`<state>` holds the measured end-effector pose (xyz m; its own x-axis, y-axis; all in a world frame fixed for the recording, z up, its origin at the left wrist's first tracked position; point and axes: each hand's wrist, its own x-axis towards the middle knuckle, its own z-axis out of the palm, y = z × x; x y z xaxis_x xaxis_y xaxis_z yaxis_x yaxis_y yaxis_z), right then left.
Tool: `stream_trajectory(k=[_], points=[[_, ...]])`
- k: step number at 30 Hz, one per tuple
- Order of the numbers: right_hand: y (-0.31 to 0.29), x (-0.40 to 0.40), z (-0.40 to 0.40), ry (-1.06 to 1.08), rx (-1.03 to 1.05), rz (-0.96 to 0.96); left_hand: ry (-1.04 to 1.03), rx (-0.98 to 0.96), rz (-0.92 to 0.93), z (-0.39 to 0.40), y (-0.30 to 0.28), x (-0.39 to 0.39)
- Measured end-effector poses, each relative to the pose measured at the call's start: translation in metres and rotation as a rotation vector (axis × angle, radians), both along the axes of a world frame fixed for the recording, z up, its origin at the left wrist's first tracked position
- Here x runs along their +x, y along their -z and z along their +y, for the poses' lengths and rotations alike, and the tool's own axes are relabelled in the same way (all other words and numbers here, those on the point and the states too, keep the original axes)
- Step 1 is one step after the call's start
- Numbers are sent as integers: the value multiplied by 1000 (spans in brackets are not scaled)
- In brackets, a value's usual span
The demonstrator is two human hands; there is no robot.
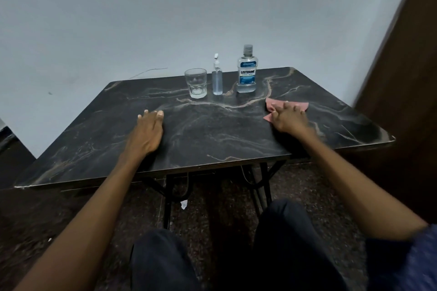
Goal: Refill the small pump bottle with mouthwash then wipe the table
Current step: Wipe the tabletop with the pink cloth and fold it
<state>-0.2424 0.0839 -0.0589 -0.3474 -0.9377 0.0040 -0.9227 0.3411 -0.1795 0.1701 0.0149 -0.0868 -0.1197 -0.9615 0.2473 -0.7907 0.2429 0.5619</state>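
Pump bottle (217, 82) stands upright just right of frame centre, near the far edge of the table (212, 139); its long axis runs straight up and its white pump head is on top, though I cannot make out which way the nozzle points. It holds pale blue liquid. Just left of it I see an empty clear glass (196, 83), near but not touching. To its right stands the mouthwash bottle (246, 70), upright, capped, with a blue label, liquid showing only in its lower part.

Lower and further right, my right hand (289, 118) lies flat on a pink cloth (272, 107), fingers straight and pressing it onto the tabletop; the cloth shows beyond the fingertips and on the left of the hand. My left hand (147, 130) rests palm down on the bare dark marbled surface, left of centre, fingers straight and close together, holding nothing. Both hands are well apart from the bottles.
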Motion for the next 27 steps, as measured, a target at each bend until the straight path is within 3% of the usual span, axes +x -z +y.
stream_trajectory(k=[5,9,12,17,19,23,27], points=[[6,93,38,-183,-3,51,11,5,-45,0,0,-2],[9,206,61,-568,-59,17,13,-14,-12,0,-1,-3],[9,242,78,-833,-43,-109,-10,-30,112,3,-4,-1],[-30,199,59,-776,-154,-452,-48,-35,343,11,-25,-7],[-50,179,39,-684,-250,-432,18,-59,429,13,-35,-18],[-79,154,-8,-586,-254,-389,104,25,845,4,-59,-53],[-89,142,-40,-624,-109,-481,151,181,839,-14,-71,-82]])
